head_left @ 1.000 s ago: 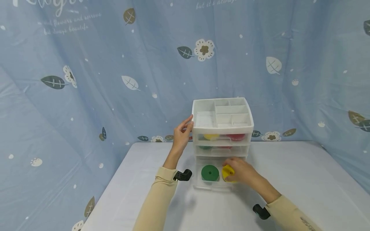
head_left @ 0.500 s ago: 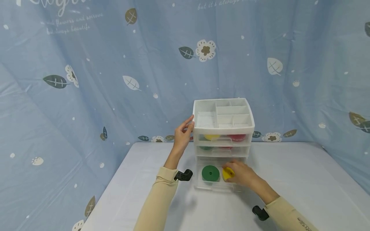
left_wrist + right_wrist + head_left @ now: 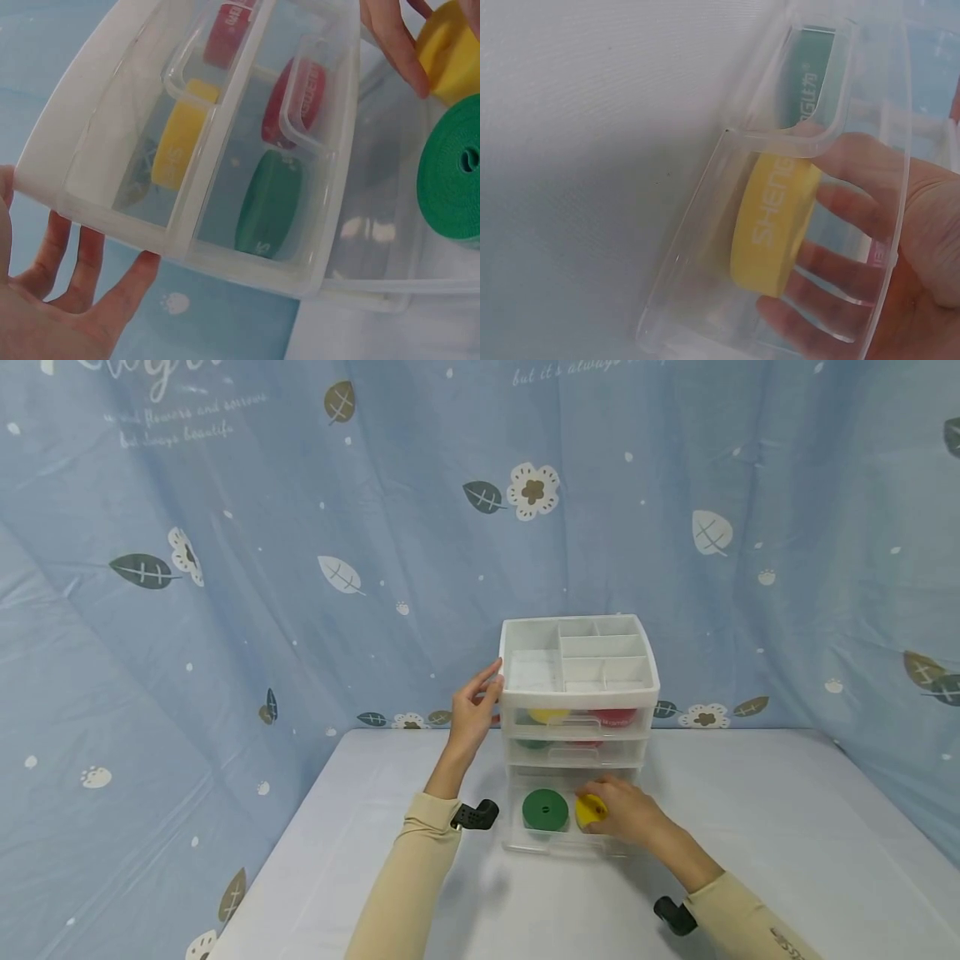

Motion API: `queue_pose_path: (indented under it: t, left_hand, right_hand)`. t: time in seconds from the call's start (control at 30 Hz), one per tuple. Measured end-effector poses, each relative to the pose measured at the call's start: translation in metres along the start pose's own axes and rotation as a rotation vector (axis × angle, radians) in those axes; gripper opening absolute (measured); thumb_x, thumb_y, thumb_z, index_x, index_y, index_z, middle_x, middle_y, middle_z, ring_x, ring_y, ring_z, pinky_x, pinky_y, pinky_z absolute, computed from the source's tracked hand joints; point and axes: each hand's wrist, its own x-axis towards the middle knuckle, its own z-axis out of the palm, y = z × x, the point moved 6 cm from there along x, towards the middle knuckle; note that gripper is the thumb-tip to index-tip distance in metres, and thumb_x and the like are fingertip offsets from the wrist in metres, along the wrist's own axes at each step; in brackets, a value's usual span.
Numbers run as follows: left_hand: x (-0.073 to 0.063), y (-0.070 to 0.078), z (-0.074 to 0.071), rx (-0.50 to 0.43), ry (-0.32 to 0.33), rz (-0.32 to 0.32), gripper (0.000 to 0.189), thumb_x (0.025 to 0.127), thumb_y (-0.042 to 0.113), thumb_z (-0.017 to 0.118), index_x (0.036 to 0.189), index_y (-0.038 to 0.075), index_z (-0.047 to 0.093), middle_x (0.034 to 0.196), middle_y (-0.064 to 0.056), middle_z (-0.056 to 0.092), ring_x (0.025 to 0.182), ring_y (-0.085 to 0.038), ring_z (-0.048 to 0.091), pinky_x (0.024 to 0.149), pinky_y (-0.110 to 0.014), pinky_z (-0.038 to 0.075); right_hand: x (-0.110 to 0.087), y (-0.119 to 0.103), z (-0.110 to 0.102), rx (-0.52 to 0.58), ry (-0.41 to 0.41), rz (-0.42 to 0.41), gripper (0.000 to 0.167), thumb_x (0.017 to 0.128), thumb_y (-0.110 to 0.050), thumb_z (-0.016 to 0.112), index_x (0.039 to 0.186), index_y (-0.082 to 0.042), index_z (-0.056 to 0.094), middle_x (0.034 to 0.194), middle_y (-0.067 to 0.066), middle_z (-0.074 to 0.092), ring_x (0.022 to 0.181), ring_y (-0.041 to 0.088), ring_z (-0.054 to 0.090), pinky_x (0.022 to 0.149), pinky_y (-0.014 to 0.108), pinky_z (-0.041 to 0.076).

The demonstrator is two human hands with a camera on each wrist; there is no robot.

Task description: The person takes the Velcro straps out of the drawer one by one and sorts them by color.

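A small white drawer cabinet (image 3: 577,700) stands on the table, its clear bottom drawer (image 3: 551,847) pulled out. In that drawer lie a green roll of tape (image 3: 545,811) on the left and a yellow roll of tape (image 3: 588,811) on the right. My right hand (image 3: 628,810) reaches into the drawer and holds the yellow roll between thumb and fingers. Through the clear drawer front, the right wrist view shows fingers (image 3: 840,206) around the yellow roll (image 3: 772,225). My left hand (image 3: 471,718) rests its extended fingertips against the cabinet's left side.
Two upper drawers are pushed in; the left wrist view shows a yellow roll (image 3: 184,139) and a red roll in one, a red roll (image 3: 294,105) and a green roll (image 3: 270,202) in the other. A divided tray (image 3: 534,668) tops the cabinet. A blue patterned curtain (image 3: 420,527) hangs behind.
The yellow roll has turned and settled slightly in the bottom drawer under my right hand, which keeps hold of it. My left hand stays at the cabinet's side.
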Motion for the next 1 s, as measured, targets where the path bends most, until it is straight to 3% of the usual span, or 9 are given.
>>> queue_pose_path:
  t: [0.4, 0.73, 1.0]
  left_hand:
    - [0.000, 0.002, 0.000, -0.008, 0.000, 0.005, 0.038, 0.100, 0.040, 0.054, 0.138, 0.038, 0.055, 0.124, -0.014, 0.058, 0.105, -0.028, 0.065, 0.086, -0.049, 0.059]
    - [-0.001, -0.001, 0.000, -0.002, -0.006, 0.001, 0.037, 0.101, 0.038, 0.055, 0.138, 0.040, 0.055, 0.123, -0.010, 0.060, 0.103, -0.023, 0.067, 0.083, -0.042, 0.061]
    - [-0.001, 0.001, -0.001, 0.011, -0.001, 0.001, 0.035, 0.101, 0.040, 0.054, 0.136, 0.045, 0.055, 0.127, -0.014, 0.059, 0.104, -0.023, 0.067, 0.081, -0.038, 0.061]
  right_hand:
    - [-0.001, -0.004, -0.004, -0.006, -0.014, 0.003, 0.048, 0.072, -0.024, 0.089, 0.114, -0.011, 0.071, 0.113, 0.009, 0.066, 0.098, 0.025, 0.060, 0.090, 0.052, 0.055]
    - [-0.004, -0.005, -0.004, -0.007, -0.003, 0.002, 0.047, 0.070, -0.024, 0.090, 0.110, -0.011, 0.072, 0.110, 0.008, 0.067, 0.094, 0.022, 0.059, 0.088, 0.050, 0.055]
    - [-0.003, -0.006, -0.011, 0.009, -0.001, 0.031, 0.045, 0.069, -0.028, 0.091, 0.107, -0.013, 0.072, 0.110, 0.006, 0.068, 0.095, 0.022, 0.059, 0.092, 0.051, 0.054]
